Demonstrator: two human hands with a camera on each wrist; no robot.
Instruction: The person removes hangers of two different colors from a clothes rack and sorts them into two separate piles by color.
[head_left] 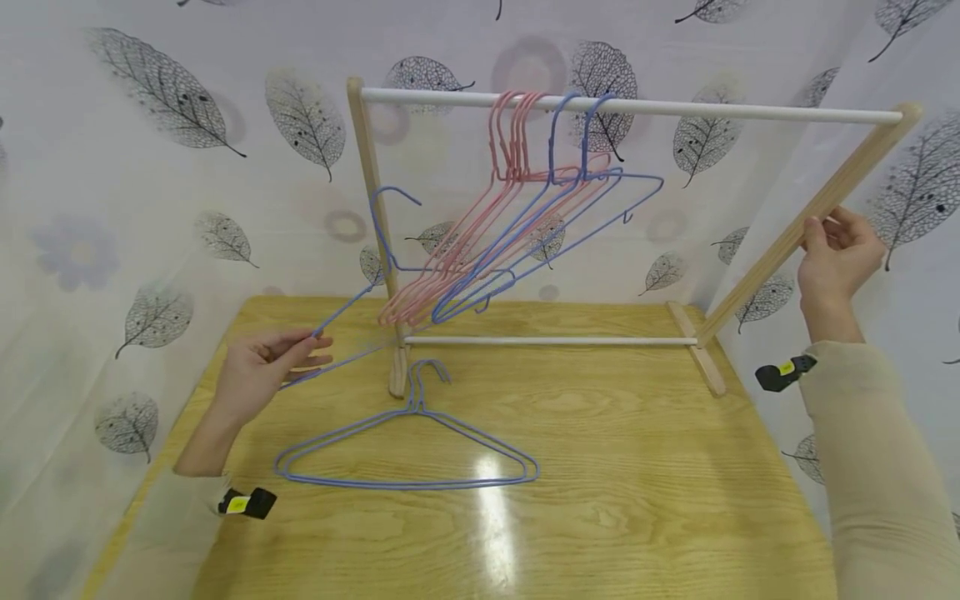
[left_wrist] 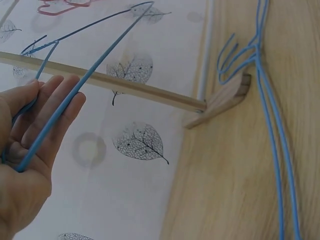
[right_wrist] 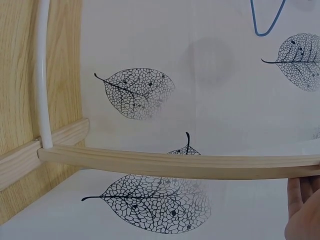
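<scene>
A wooden rack with a white top rod (head_left: pixel 750 109) stands at the back of the wooden table (head_left: pixel 637 500). Pink hangers (head_left: pixel 514 142) and blue hangers (head_left: pixel 637 177) hang from the rod. My left hand (head_left: pixel 262 367) pinches one arm of a blue wire hanger (head_left: pixel 345 310) held in the air beside the rack's left post; in the left wrist view the hanger's wire (left_wrist: pixel 75 96) crosses my fingers (left_wrist: pixel 50 115). My right hand (head_left: pixel 836 250) grips the rack's slanted right post (head_left: pixel 757 283), also seen in the right wrist view as a post (right_wrist: pixel 175 165) with my right hand (right_wrist: pixel 302 210) at its end.
Two blue hangers (head_left: pixel 408 482) lie stacked flat on the table in front of the rack, their hooks (left_wrist: pixel 257 50) near the rack's left foot (left_wrist: pixel 225 97). A leaf-patterned white sheet surrounds the table on three sides. The lower white rod (head_left: pixel 555 341) spans the rack's base.
</scene>
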